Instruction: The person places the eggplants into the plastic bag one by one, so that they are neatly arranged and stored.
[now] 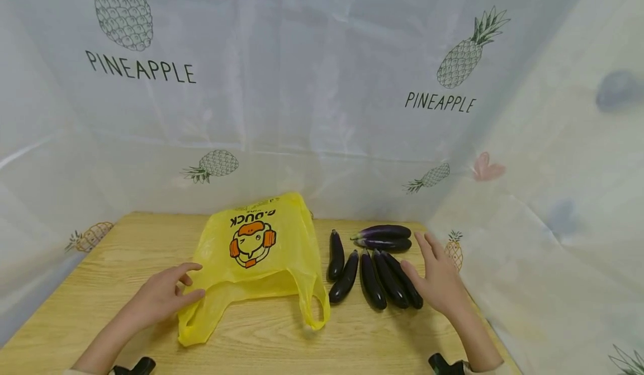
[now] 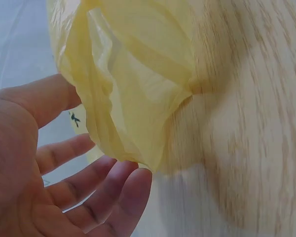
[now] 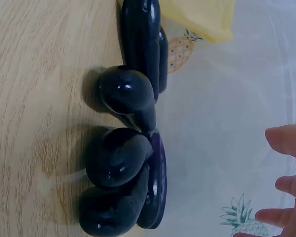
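Observation:
A yellow plastic bag (image 1: 287, 246) with an orange cartoon duck print lies on the table, its handles toward me. My left hand (image 1: 163, 294) is at the bag's left handle, fingers loosely bent and spread. In the left wrist view, the fingertips (image 2: 138, 180) meet the edge of the thin bag (image 2: 148, 64), and the thumb's end is hidden behind it. Several dark purple eggplants (image 1: 371, 283) lie right of the bag, two of them (image 1: 384, 231) crosswise at the back. My right hand (image 1: 437, 280) hovers by the rightmost eggplants, fingers apart, holding nothing; the right wrist view shows eggplants (image 3: 116, 158) away from its fingers (image 3: 283, 140).
The wooden table (image 1: 261, 341) ends at a pale curtain (image 1: 312, 112) printed with pineapples, which rises behind it. More of this sheeting (image 1: 553, 241) stands close along the right side. A dark wrist strap (image 1: 445, 364) shows at the lower edge.

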Demonstrator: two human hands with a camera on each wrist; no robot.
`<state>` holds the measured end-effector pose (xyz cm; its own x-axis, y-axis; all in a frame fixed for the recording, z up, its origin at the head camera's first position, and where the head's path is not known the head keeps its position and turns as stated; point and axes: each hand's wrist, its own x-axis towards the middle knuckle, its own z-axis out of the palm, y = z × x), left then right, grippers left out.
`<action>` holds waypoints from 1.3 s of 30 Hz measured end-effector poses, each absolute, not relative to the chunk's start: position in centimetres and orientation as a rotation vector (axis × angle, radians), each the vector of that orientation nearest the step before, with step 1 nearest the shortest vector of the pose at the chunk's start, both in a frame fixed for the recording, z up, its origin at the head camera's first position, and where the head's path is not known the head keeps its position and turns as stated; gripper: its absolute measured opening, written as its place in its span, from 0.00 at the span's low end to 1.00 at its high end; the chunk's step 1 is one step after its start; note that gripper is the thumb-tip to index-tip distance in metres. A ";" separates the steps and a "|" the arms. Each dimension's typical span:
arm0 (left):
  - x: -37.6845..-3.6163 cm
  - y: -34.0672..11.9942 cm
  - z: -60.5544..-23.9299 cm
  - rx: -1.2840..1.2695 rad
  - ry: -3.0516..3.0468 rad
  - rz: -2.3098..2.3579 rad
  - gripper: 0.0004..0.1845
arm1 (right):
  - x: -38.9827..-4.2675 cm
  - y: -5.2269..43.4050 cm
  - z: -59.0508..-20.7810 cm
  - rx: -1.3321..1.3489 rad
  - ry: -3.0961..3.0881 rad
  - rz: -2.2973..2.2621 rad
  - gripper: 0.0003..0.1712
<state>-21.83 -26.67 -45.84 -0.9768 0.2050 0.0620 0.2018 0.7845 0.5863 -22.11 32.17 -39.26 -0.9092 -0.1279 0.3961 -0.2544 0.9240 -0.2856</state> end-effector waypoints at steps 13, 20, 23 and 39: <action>-22.0 -26.5 -46.3 0.354 2.969 0.950 0.30 | -22.8 32.6 -40.0 0.288 -2.707 0.486 0.46; -22.0 -26.5 -46.3 0.347 2.981 0.947 0.24 | -23.1 33.0 -40.9 0.298 -2.739 0.536 0.44; -21.9 -26.3 -46.2 0.359 2.988 0.953 0.22 | -23.2 33.3 -41.4 0.276 -2.774 0.531 0.44; -22.1 -25.7 -45.3 0.416 3.130 1.027 0.13 | -23.7 34.9 -43.4 0.193 -2.923 0.581 0.40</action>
